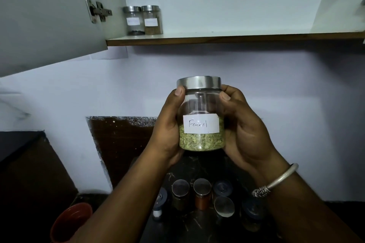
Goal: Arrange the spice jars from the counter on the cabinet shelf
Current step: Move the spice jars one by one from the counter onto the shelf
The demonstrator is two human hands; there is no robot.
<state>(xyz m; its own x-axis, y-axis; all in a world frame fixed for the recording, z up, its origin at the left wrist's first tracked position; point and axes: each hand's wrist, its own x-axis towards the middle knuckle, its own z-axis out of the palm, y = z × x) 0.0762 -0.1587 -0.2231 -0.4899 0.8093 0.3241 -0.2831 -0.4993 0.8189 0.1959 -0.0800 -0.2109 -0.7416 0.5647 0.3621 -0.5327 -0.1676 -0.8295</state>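
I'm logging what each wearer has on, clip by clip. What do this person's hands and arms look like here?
The left forearm and right forearm are bare, with no sleeves in view. The right hand has a silver metal bangle with a twisted, ornate end at its wrist. The left hand shows no jewellery. No rings or gloves are visible.

2 jars crowd the shelf's left end; rightward lies bare.
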